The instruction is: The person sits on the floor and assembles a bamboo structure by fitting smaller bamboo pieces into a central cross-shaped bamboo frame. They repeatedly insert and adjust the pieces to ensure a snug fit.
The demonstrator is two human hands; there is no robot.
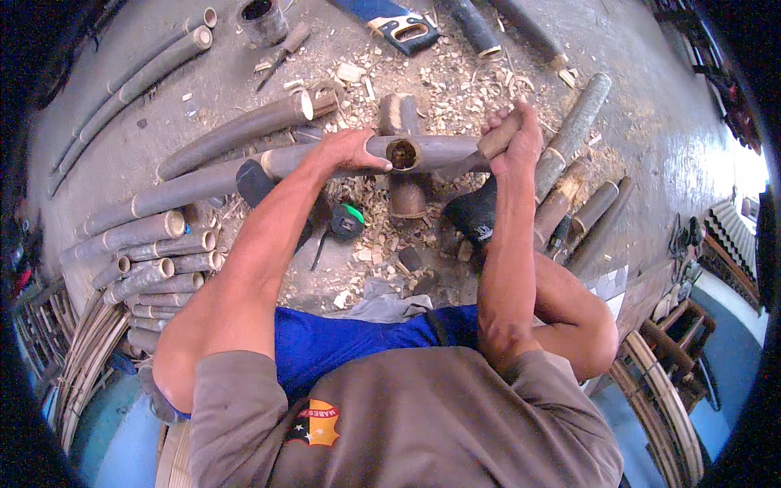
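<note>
A long dark bamboo pole (220, 180) lies across in front of me, with a round hole (402, 153) cut in its upper side. My left hand (351, 153) is closed round the pole just left of the hole, thumb near the rim. In my right hand (517, 145) is a knife with a thick wooden handle (498, 137). Its blade (465, 166) points left along the pole, right of the hole and apart from it. Beneath the pole, a short thick bamboo piece (407, 199) lies crosswise. My feet are on either side of that piece.
Wood chips (464, 98) litter the floor. A tape measure (348, 220) lies between my feet. Cut bamboo lengths (154, 276) are stacked at left; more poles (582, 114) lie at right. Farther off are a handsaw (407, 32), another wooden-handled knife (285, 55) and a round container (262, 24).
</note>
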